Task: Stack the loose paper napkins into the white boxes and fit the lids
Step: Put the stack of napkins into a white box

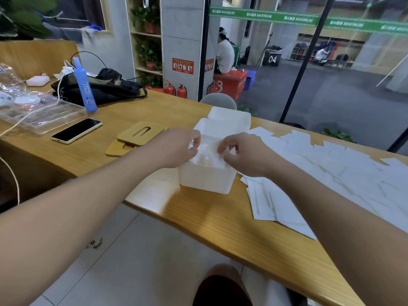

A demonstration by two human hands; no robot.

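A white box (205, 181) stands near the front edge of the wooden table (216, 219), with a second white box (229, 117) right behind it. Both my hands reach into the near box's open top. My left hand (176, 149) pinches the left side of a white napkin (208, 152) lying in the box, and my right hand (245, 154) pinches its right side. Many loose napkins (331, 168) are spread on the table to the right. Two wooden lids (139, 134) with slots lie left of the boxes, one overlapping the other.
A phone (76, 130) lies left of the lids. Further left are a clear plastic tray (42, 115), a blue tube (85, 85), a black bag (103, 87) and cables. A grey chair back (218, 100) shows behind the table. My knee (220, 286) is below the table edge.
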